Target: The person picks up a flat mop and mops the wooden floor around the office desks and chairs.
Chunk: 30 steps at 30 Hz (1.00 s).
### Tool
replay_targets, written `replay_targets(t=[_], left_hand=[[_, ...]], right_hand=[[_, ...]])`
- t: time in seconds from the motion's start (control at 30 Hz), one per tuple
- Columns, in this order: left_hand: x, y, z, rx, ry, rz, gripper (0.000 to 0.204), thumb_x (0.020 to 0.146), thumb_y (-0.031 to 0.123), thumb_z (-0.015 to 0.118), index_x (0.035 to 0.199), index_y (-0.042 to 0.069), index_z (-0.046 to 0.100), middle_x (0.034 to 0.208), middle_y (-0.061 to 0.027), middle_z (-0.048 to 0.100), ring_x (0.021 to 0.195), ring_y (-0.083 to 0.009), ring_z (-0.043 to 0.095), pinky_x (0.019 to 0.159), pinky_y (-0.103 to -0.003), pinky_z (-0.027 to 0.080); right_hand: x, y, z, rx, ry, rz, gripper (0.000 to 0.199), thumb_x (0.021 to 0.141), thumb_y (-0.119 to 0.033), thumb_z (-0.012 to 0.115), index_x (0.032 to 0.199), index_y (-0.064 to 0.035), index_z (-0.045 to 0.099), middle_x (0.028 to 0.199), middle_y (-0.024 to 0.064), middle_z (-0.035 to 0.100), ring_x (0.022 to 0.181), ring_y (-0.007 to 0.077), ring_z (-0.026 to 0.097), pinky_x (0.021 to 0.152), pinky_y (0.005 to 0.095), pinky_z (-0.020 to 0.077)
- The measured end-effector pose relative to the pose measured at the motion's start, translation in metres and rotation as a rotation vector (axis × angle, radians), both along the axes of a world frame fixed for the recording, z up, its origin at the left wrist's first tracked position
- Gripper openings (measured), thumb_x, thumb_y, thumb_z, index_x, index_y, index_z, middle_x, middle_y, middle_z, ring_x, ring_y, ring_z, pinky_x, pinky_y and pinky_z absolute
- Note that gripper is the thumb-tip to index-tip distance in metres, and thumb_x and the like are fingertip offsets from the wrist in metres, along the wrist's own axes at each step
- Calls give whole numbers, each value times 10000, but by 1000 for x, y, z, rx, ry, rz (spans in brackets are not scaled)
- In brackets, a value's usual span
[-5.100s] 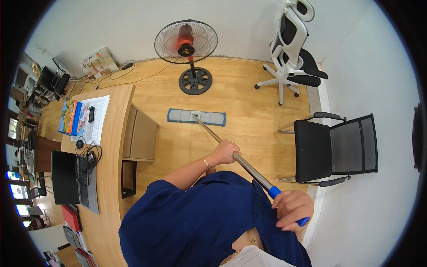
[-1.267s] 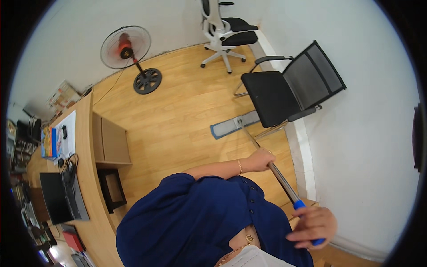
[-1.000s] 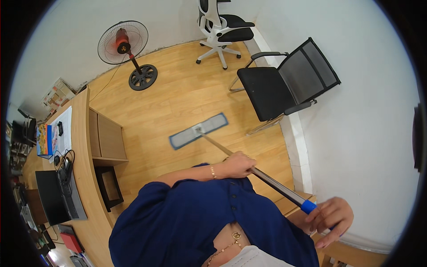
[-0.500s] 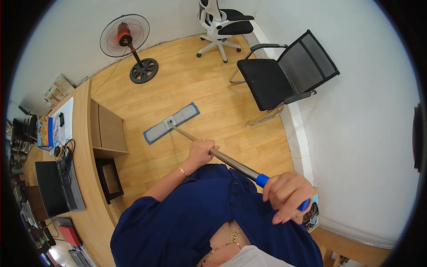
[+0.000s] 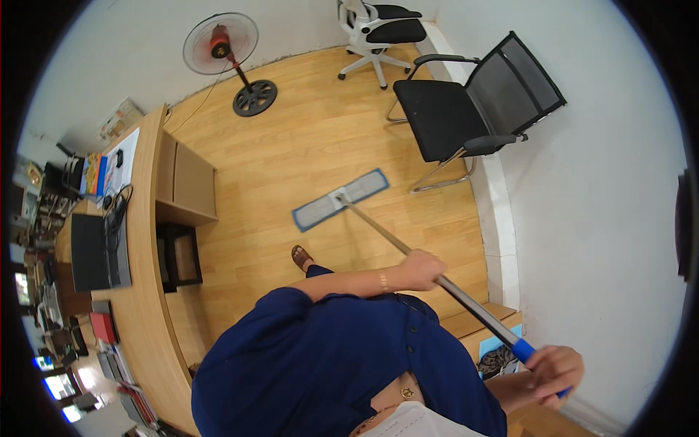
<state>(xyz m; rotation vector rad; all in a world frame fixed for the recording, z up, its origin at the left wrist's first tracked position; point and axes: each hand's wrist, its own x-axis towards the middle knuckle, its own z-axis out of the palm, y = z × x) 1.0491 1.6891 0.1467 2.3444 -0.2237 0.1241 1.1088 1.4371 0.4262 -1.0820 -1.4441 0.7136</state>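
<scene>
A flat floor mop (image 5: 313, 212) with a grey top and blue fringe lies on the wood floor ahead of me. Its long metal pole slants from the head down to the lower right. Partway along the pole, my left hand (image 5: 421, 270) is closed around it. Up at the blue grip (image 5: 523, 350), my right hand (image 5: 557, 371) is wrapped round the pole's end, close to the white wall. One brown sandal (image 5: 301, 256) shows on the floor below the mop head.
A wooden desk (image 5: 169, 138) with a laptop (image 5: 89, 251) runs along the left. A stand fan (image 5: 255, 97) is at the far wall. A white-framed swivel chair (image 5: 375, 54) stands far back, and a black armchair (image 5: 440, 120) is by the right wall. A box of things (image 5: 501, 361) sits at lower right.
The mop head has slid to the right across the floor. Both hands have moved right with the pole, the right one also lower. My body has turned, and a sandal has come into view.
</scene>
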Motion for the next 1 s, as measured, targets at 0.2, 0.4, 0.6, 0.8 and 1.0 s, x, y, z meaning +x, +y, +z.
replay_targets(t=[0.2, 0.4, 0.6, 0.8, 1.0], left_hand=[[14, -95, 29, -42, 49, -259, 208, 670, 286, 647, 614, 89, 605, 608, -146, 588, 621, -364, 584, 534, -464, 449], [-18, -100, 36, -55, 19, -212, 189, 661, 272, 653, 613, 91, 626, 640, -145, 611, 639, -355, 597, 534, -456, 458], [-79, -54, 20, 2, 42, 8, 150, 645, 234, 646, 617, 87, 640, 642, -148, 614, 645, -349, 606, 538, -449, 467], [-171, 38, -8, 89, 200, 367, 134, 634, 213, 624, 633, 80, 643, 649, -152, 614, 653, -350, 611, 540, -456, 472], [-285, 131, -35, 124, 384, 584, 94, 661, 175, 598, 682, 110, 663, 723, -125, 642, 730, -324, 629, 577, -436, 494]], right_hand=[[-17, -91, 26, 305, -320, -318, 108, 803, -216, 671, 850, -123, 645, 575, 26, 564, 541, 154, 577, 559, 309, 471], [-24, -105, 21, 444, -497, -290, 74, 842, -213, 624, 904, -171, 620, 642, 73, 540, 566, 213, 546, 493, 334, 432], [-39, -43, -9, 452, -262, 63, 86, 824, -238, 635, 893, -194, 609, 700, 73, 555, 608, 223, 552, 527, 350, 443], [-74, 70, -52, 398, 75, 410, 64, 737, -120, 702, 781, -162, 722, 676, 43, 624, 631, 181, 641, 698, 329, 490], [-188, 149, -104, 218, 298, 156, 83, 729, -131, 714, 764, -187, 664, 591, 10, 588, 531, 174, 584, 760, 406, 466]])
